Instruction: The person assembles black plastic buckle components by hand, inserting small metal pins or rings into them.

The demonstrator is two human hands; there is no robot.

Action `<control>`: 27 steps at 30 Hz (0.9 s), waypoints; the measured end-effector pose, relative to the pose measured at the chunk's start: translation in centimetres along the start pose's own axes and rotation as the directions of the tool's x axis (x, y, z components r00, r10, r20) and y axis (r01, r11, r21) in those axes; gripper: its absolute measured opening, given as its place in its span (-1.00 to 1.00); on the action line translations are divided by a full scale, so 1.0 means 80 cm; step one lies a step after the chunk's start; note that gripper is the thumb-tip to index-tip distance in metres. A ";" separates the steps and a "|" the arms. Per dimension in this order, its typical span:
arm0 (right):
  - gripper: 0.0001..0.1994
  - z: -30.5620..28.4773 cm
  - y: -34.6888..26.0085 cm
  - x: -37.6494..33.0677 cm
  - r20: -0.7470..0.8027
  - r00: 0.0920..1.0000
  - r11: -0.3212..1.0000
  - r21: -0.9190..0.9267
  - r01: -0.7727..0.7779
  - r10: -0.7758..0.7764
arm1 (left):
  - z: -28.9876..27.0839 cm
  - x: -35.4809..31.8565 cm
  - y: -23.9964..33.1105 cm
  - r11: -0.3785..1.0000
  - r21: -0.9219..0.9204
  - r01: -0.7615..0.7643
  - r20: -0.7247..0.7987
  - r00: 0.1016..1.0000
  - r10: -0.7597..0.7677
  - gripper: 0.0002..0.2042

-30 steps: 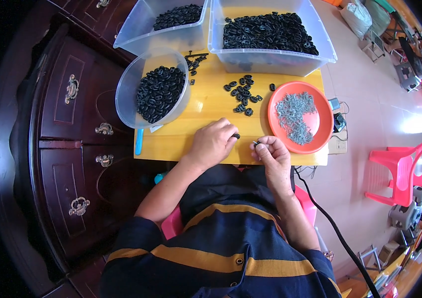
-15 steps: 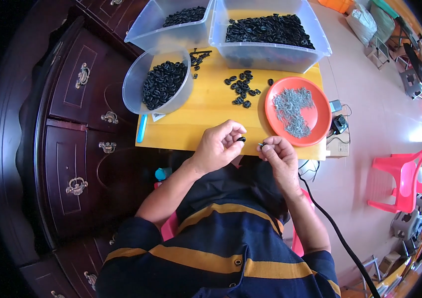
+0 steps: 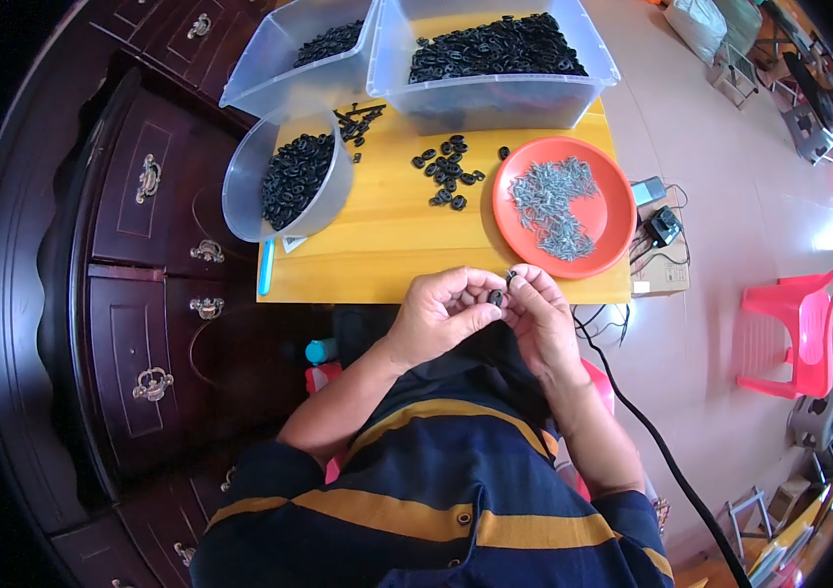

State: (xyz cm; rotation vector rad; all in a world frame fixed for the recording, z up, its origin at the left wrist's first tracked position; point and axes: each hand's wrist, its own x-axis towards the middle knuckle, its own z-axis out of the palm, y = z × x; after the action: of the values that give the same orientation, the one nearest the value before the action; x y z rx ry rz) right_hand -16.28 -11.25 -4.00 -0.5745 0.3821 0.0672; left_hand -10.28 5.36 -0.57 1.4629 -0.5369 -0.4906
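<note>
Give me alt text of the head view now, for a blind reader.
A person's left hand and right hand, close together at the near edge of a yellow table, pinch small black parts. Beyond lie an orange plate of silvery bits, loose black pieces, and three translucent tubs holding more.

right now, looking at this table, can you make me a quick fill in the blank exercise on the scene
1. The left hand holds a small part coloured ____.
2. Counting the round tub, the table bears ____ clear plastic tubs.
3. Small metal pieces lie on the orange plate, near the table's ____ side.
4. The plastic chair on the floor is coloured ____.

Missing words: black; three; right; pink.
</note>
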 end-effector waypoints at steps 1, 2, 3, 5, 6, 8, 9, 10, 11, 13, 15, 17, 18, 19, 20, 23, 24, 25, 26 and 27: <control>-0.87 0.001 0.001 0.001 -0.008 1.000 1.000 0.003 0.003 -0.003 | 0.005 -0.001 -0.003 1.000 0.015 0.010 -0.005 1.000 -0.010 -0.76; -0.88 0.005 0.003 0.001 0.008 1.000 0.999 0.046 0.006 -0.007 | 0.009 -0.001 -0.001 1.000 0.012 0.017 0.003 1.000 -0.017 -0.76; -0.88 0.006 0.003 0.001 0.024 1.000 0.996 0.088 0.010 -0.012 | 0.014 0.001 0.003 0.993 0.112 -0.033 0.047 0.999 0.028 -0.75; -0.88 0.002 0.001 0.003 0.018 0.999 0.989 0.146 -0.031 0.029 | 0.027 0.000 0.004 0.976 0.205 -0.070 0.060 0.996 0.059 -0.74; -0.88 -0.001 0.000 0.004 0.025 0.997 0.977 0.198 -0.076 0.072 | 0.032 0.000 0.002 0.977 0.204 -0.065 0.067 0.996 0.052 -0.74; -0.88 -0.007 -0.002 0.004 0.054 0.995 0.972 0.214 -0.092 0.082 | 0.042 0.000 -0.002 0.958 0.275 -0.076 0.103 0.993 0.050 -0.74; -0.87 -0.005 -0.004 0.003 -0.002 0.995 0.972 0.217 -0.092 0.095 | 0.051 0.002 -0.005 0.955 0.273 -0.115 0.093 0.991 0.093 -0.72; -0.85 -0.005 -0.005 0.003 -0.057 0.992 0.971 0.218 -0.094 0.109 | 0.054 0.002 -0.005 0.955 0.274 -0.113 0.095 0.991 0.090 -0.72; -0.85 -0.005 -0.006 0.003 -0.072 0.988 0.965 0.236 -0.113 0.133 | 0.057 0.002 -0.006 0.949 0.295 -0.109 0.101 0.991 0.083 -0.73; -0.89 -0.001 -0.010 -0.001 -0.071 0.990 0.966 0.235 -0.106 0.125 | 0.060 0.003 -0.002 0.938 0.333 -0.090 0.090 0.994 0.063 -0.78; -0.92 0.001 -0.009 -0.004 -0.064 0.990 0.968 0.224 -0.112 0.129 | 0.062 0.003 -0.005 0.910 0.377 -0.173 0.098 0.984 0.147 -0.80; -0.93 -0.003 -0.003 -0.004 -0.018 0.999 0.982 0.185 -0.041 0.045 | 0.065 0.000 -0.006 0.868 0.431 -0.247 0.107 0.969 0.222 -0.82; -0.93 -0.004 0.000 -0.005 -0.004 0.998 0.980 0.190 -0.058 0.060 | 0.067 -0.002 -0.004 0.857 0.461 -0.231 0.097 0.973 0.210 -0.85; -0.92 -0.006 0.002 -0.006 -0.012 0.998 0.984 0.167 -0.063 0.066 | 0.070 -0.005 -0.003 0.844 0.491 -0.215 0.085 0.976 0.199 -0.88; -0.90 -0.005 0.005 -0.008 -0.026 0.998 0.990 0.128 -0.061 0.065 | 0.070 -0.009 0.001 0.845 0.492 -0.211 0.069 0.977 0.203 -0.88; -0.91 0.007 0.014 -0.017 0.008 0.999 0.998 0.050 -0.045 0.044 | 0.071 -0.023 0.008 0.816 0.576 -0.053 0.004 0.998 0.062 -0.91; -0.91 0.008 0.016 -0.019 0.022 0.998 0.998 0.041 -0.054 0.053 | 0.072 -0.030 0.008 0.814 0.579 -0.050 -0.013 0.997 0.070 -0.91; -0.91 0.009 0.019 -0.022 0.068 0.997 0.999 0.029 -0.035 0.033 | 0.072 -0.037 0.010 0.806 0.589 -0.055 -0.025 0.996 0.086 -0.91; -0.91 0.010 0.022 -0.024 0.114 0.993 1.000 0.020 -0.011 0.008 | 0.072 -0.044 0.011 0.798 0.599 -0.064 -0.034 0.994 0.105 -0.91; -0.90 0.012 0.026 -0.027 0.109 0.994 1.000 0.013 -0.004 0.003 | 0.071 -0.052 0.008 0.781 0.614 -0.119 -0.030 0.984 0.173 -0.91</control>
State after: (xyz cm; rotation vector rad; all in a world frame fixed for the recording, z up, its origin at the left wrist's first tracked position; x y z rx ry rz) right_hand -18.29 -8.87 -3.53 -0.5542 0.2774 0.0988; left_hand -17.07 3.43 0.08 2.0326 -0.7818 -0.1198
